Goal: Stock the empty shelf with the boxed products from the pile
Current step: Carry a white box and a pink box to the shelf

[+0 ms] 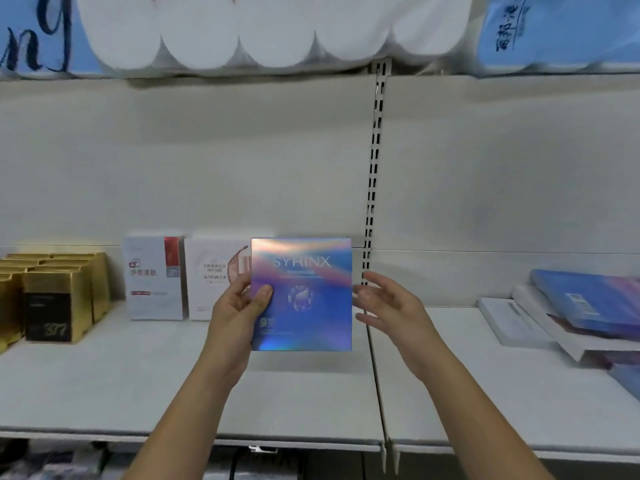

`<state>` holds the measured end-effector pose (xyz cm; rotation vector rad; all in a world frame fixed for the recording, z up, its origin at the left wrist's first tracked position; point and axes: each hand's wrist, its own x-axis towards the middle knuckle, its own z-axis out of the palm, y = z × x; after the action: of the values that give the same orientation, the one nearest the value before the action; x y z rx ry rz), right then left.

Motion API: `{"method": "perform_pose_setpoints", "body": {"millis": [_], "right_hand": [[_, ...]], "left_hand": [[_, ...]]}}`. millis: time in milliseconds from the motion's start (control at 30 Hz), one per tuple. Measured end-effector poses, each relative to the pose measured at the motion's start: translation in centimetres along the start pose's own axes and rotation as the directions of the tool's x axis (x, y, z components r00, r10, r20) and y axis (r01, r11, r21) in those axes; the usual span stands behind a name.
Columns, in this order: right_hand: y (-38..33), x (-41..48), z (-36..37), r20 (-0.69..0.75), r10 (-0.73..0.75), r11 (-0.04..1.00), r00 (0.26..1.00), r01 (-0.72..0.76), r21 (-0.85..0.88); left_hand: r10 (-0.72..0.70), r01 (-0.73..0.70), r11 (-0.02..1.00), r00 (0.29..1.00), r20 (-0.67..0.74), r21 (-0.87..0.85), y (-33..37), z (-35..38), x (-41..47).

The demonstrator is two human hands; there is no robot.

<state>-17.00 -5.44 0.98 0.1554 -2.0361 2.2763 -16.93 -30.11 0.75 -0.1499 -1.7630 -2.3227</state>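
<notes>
A: What do the hands have?

B: The left hand (pixel 242 306) grips the iridescent blue box (pixel 301 294) by its left edge, thumb across the front, upright above the shelf (pixel 173 386). The right hand (pixel 388 303) is spread open just beside its right edge, holding nothing.

A: How far along?

B: Early, I'd judge. Two white boxes (pixel 156 277) stand behind, gold boxes (pixel 59 299) at far left. The pile (pixel 571 313) at right still lies flat, unshelved.

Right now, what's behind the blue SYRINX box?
The SYRINX box, in the left hand, covers the right part of a white MARUBI box standing on the shelf. Anything else behind is hidden.
</notes>
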Motion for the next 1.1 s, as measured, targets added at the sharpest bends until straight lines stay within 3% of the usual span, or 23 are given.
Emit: {"method": "perform_pose_setpoints", "body": {"millis": [100, 333, 667, 900, 1100], "right_hand": [[0.6, 0.4, 0.6, 0.055, -0.018, 0.996, 0.998, 0.023, -0.086], [2.1, 3.3, 0.1, -0.079, 0.000, 0.995, 0.997, -0.008, -0.104], [4.4, 6.1, -0.1, -0.166, 0.016, 0.992, 0.986, -0.036, -0.117], [6.1, 8.0, 1.1, -0.240, -0.038, 0.992, 0.970, 0.007, -0.127], [5.9, 8.9, 1.3, -0.283, -0.050, 0.985, 0.958, 0.000, -0.172]], "left_hand": [[0.010, -0.010, 1.000, 1.000, 0.005, 0.024, -0.8, 1.9, 0.8], [0.030, -0.032, 0.994, 0.999, 0.017, 0.103, -2.7, 3.9, 2.8], [-0.038, 0.054, 0.981, 0.995, -0.087, 0.186, -6.6, 4.4, 6.0], [0.011, 0.041, 0.969, 0.977, -0.211, 0.243, -7.6, 5.2, 7.8], [-0.004, 0.070, 0.950, 0.977, -0.215, 0.304, -7.9, 5.5, 8.3]]}}
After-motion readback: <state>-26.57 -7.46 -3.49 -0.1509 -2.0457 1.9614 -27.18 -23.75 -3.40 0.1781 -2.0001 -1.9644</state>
